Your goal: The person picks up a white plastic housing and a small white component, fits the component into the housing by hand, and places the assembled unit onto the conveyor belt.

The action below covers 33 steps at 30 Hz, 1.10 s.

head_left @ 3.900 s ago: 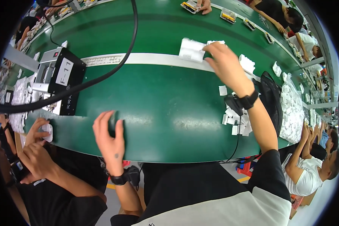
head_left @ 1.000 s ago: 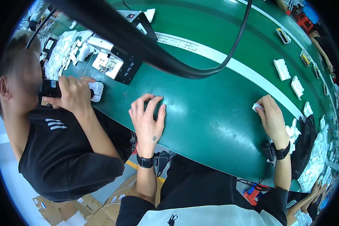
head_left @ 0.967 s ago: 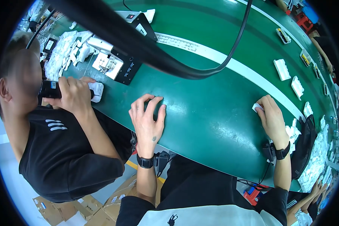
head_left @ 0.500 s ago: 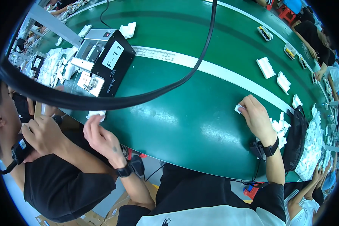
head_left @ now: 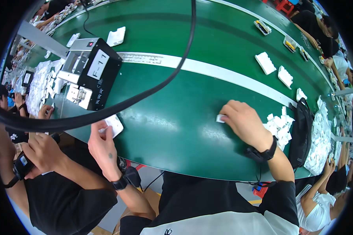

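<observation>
In my right hand (head_left: 245, 123) a small white piece (head_left: 220, 118) is pinched between thumb and fingertips, just above the green table (head_left: 176, 133). My left hand (head_left: 101, 147) is at the table's near left edge, its fingers curled onto the left side of a flat white piece (head_left: 115, 126). The black cable crossing the view passes close above those fingers and hides part of that area. To the right of my right hand lies a loose pile of small white pieces (head_left: 280, 126).
A black bench machine (head_left: 94, 74) stands at the left. White trays (head_left: 266, 63) lie across the white strip. At the right are a black bag (head_left: 302, 131) and a heap of white bagged parts (head_left: 319, 141). Close on my left, a co-worker's hand (head_left: 43, 150) holds a black device.
My right hand has moved left with the small white piece, away from the pile. My left hand has shifted slightly, and the flat white piece beside it shows more fully. The whole view has swung somewhat.
</observation>
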Available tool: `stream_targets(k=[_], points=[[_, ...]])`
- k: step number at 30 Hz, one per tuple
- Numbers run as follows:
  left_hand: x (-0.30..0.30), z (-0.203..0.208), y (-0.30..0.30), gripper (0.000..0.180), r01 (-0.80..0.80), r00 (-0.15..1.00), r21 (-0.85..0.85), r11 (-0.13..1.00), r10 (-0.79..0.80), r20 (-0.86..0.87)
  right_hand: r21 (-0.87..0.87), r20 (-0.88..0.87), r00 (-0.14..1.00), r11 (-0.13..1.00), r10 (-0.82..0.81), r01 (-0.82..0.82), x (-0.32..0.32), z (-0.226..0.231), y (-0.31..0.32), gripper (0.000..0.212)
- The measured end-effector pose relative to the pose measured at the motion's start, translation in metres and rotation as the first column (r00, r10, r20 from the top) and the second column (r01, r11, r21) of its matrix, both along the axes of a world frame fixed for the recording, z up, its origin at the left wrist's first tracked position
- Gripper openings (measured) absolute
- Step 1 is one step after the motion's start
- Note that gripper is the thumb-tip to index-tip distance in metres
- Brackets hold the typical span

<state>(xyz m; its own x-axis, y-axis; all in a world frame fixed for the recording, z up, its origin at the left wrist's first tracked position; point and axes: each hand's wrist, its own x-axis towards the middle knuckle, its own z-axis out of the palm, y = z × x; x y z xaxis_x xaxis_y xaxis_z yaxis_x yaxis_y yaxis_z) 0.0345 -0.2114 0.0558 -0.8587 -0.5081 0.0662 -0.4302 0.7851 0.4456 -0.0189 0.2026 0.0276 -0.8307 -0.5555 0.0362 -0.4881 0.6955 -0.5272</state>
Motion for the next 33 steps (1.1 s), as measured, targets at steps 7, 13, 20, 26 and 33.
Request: stream_targets(k=[7,13,20,26,33], points=[[0.025,-0.005,0.109,0.023,0.491,0.867,0.006,0.871,-0.488,-0.104,-0.139,-0.052,0.987,0.978,0.152,-0.158,0.011,0.023,-0.053,0.013],[0.021,-0.025,0.125,0.02,0.569,0.821,0.182,0.802,-0.538,-0.193,-0.107,-0.186,0.957,0.963,0.225,-0.247,0.011,0.01,-0.075,0.02],[0.014,-0.029,0.12,0.017,0.651,0.747,0.073,0.756,-0.619,-0.243,-0.081,-0.175,0.947,0.955,0.269,-0.286,0.007,0.003,-0.085,0.019],[0.01,-0.037,0.121,0.017,0.639,0.76,0.16,0.752,-0.588,-0.277,-0.052,-0.157,0.942,0.95,0.295,-0.307,-0.003,0.006,-0.093,0.017],[0.012,-0.04,0.118,0.02,0.597,0.797,0.209,0.775,-0.542,-0.266,-0.062,-0.013,0.935,0.933,0.354,-0.354,-0.012,0.008,-0.096,0.015]])
